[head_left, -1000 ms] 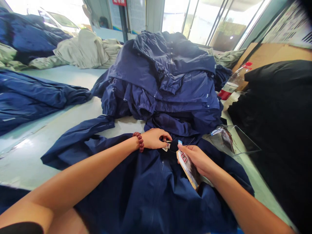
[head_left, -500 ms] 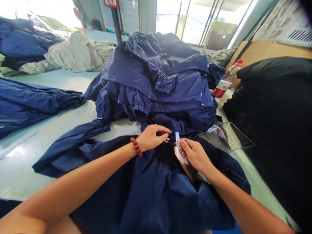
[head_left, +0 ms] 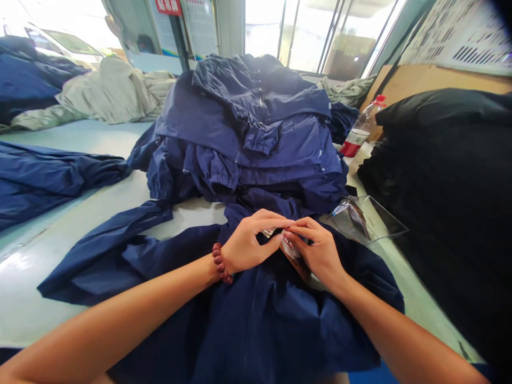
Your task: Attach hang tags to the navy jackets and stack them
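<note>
A navy jacket point(head_left: 256, 314) lies spread on the table in front of me. My left hand point(head_left: 250, 242), with a red bead bracelet on the wrist, is pinched at the jacket's collar area. Touching it fingertip to fingertip, my right hand point(head_left: 316, 250) is closed on a stack of paper hang tags point(head_left: 288, 246), mostly hidden under the fingers. Both hands meet over the collar; what the left fingers pinch is too small to name.
A tall pile of navy jackets point(head_left: 256, 133) stands just behind. A clear plastic box point(head_left: 366, 218) with tags sits to the right, a bottle point(head_left: 358, 136) beyond it, black fabric point(head_left: 448, 176) at right. More navy point(head_left: 44, 178) and beige garments point(head_left: 108, 93) lie at left.
My hands have come together over the collar; the right hand brought the tags up against the left fingertips. The view has shifted slightly rightwards.
</note>
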Available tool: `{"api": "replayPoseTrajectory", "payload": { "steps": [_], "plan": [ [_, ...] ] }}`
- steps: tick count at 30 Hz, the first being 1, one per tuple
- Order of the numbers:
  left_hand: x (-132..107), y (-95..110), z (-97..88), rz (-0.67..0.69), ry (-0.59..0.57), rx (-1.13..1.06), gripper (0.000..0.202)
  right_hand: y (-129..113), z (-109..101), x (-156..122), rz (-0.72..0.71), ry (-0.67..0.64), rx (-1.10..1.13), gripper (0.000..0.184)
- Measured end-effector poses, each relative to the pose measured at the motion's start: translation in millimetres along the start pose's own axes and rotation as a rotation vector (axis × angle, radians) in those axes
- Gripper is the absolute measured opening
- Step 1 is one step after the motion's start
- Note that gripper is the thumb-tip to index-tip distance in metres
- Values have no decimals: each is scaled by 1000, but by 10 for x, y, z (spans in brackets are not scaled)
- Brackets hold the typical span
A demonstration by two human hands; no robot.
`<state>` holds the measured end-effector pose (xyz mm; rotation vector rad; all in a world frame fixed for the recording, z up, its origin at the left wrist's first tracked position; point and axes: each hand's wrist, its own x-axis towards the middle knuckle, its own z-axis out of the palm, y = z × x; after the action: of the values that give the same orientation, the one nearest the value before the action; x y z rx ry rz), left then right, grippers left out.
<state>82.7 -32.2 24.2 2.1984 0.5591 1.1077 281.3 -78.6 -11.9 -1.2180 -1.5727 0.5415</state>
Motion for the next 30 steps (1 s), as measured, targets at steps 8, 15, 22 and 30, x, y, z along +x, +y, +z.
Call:
{"api": "replayPoseTrajectory", "payload": {
  "steps": [8,15,22,30],
  "plan": [
    [-48,40,72,172,-87,5,48,-17,-15,-33,-20,-77,143,14],
    [-86,-151,149,-229,-27,13,34,11,13,-11,223,-68,290,19],
    [-85,-261,159,-324,-97,26,18,73,1,33,304,-50,364,24],
    [-86,-407,175,-328,-109,23,14,51,-29,50,297,30,300,23]
  ]
}}
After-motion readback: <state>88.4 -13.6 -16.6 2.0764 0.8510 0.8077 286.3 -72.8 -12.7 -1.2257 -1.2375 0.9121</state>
